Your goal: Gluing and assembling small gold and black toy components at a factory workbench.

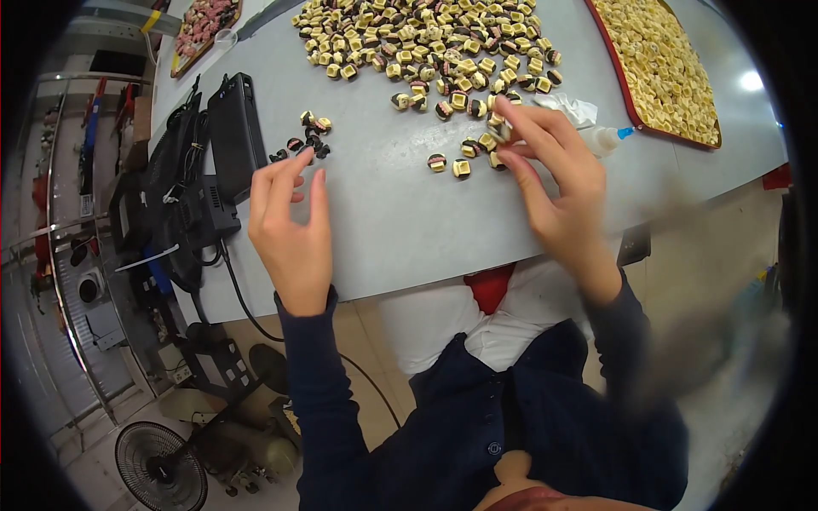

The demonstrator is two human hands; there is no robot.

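Small piece (501, 133), pale and dark, sits at the fingertips of the right hand (558, 175), above the near right part of the worktop (383, 230). That grip is nearly closed and seems to have the piece pinched between thumb and fingers, though blur hides the exact contact and which face is up. The left hand (292, 234) has its thumb and fingers well parted, with nothing seen in its grip; its fingertips are near a few black pieces (320, 150), and I cannot tell whether they touch.

For good handling, a light pinch on the sides would suit the held piece best, leaving its faces free to be seen and turned. Several loose pieces (462, 168) lie just beside and below the right hand, so lifting clear of them should avoid knocking them about. The bottle (603, 139) with a blue tip and the white cloth (567, 109) are close behind that hand; keeping the wrist off both seems wise. On the left, taking one black piece at a time, thumb against fingertip, would keep the little cluster from scattering toward the black box (234, 119).
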